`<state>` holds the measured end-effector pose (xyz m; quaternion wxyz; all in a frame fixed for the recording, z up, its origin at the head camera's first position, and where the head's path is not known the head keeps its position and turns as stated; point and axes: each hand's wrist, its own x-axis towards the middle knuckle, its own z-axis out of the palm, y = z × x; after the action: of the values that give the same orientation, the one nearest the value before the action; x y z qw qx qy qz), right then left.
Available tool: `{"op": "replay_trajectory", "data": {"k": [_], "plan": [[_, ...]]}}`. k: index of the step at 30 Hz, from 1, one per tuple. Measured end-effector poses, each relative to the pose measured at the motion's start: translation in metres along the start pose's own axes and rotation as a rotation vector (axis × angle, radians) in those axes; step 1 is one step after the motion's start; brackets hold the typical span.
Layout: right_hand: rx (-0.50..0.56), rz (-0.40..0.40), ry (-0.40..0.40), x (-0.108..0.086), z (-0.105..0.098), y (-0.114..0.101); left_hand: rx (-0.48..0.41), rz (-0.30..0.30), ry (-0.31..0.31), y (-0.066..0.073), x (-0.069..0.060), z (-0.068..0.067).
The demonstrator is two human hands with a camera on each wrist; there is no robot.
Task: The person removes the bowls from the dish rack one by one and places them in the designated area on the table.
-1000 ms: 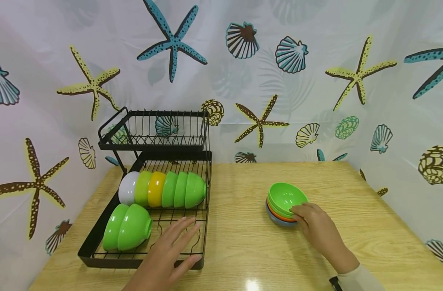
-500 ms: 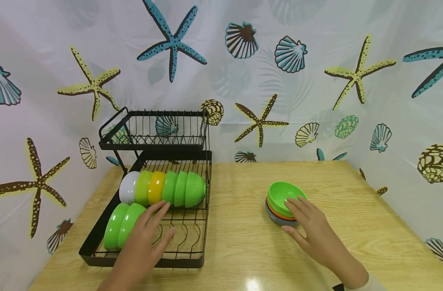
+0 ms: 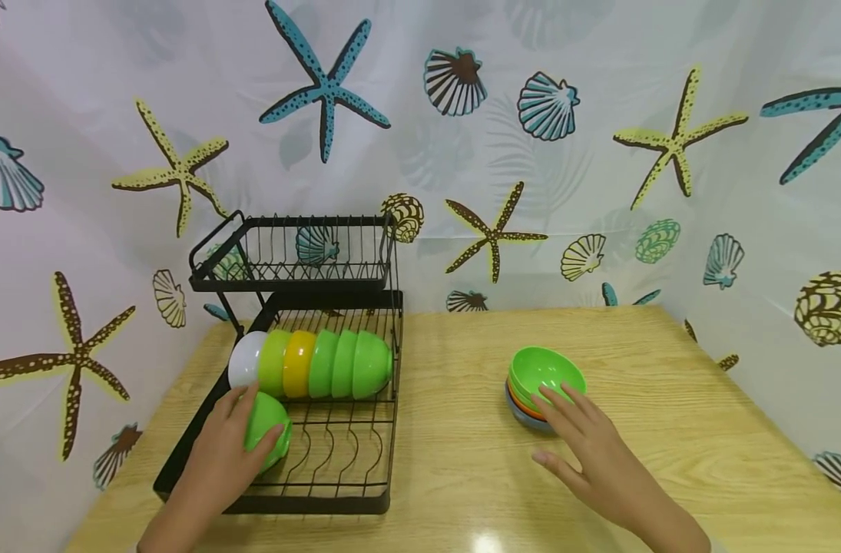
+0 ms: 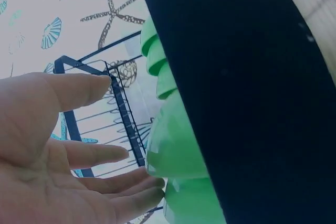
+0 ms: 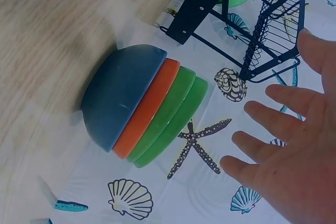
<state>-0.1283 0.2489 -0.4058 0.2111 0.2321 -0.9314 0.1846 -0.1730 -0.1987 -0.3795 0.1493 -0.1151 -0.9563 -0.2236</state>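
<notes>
My left hand (image 3: 216, 449) is at the front left of a black two-tier dish rack (image 3: 309, 504), over the front green bowls. One green bowl (image 3: 266, 421) shows between its thumb and fingers; the hand hides the other. In the left wrist view the fingers are fairly straight, their tips close to or touching a green bowl (image 4: 176, 142). My right hand (image 3: 589, 457) hovers with spread fingers just in front of a nested bowl stack (image 3: 541, 370) on the table. The right wrist view shows a gap between the fingers and this stack: blue (image 5: 123, 93), orange (image 5: 148, 109) and two green bowls.
Behind the front bowls, a row of bowls tilted on their sides fills the lower tier: white (image 3: 246, 361), lime (image 3: 273, 362), yellow (image 3: 299, 362) and three green (image 3: 372, 365). The rack's upper tier (image 3: 289, 285) overhangs the back. A patterned curtain (image 3: 420, 153) surrounds the wooden table (image 3: 455, 430).
My left hand has moved left across the rack to the front green bowls. The right hand has let go of the stack's rim and drawn slightly back, fingers spread. The bowls have not visibly moved.
</notes>
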Motion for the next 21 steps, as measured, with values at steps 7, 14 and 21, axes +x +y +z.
{"op": "replay_trajectory", "data": {"k": [7,14,21], "plan": [[0.009,0.021,-0.044,-0.0067,-0.0007,-0.0025,0.004,-0.058,-0.028,-0.0025,-0.0013,0.0],[0.005,-0.005,-0.021,-0.0087,0.0014,-0.0064,0.053,-0.14,-0.128,-0.0044,-0.0008,-0.0022],[0.012,-0.011,-0.033,-0.0099,0.0035,-0.0063,0.034,-0.202,-0.149,-0.0099,-0.0038,-0.0036]]}}
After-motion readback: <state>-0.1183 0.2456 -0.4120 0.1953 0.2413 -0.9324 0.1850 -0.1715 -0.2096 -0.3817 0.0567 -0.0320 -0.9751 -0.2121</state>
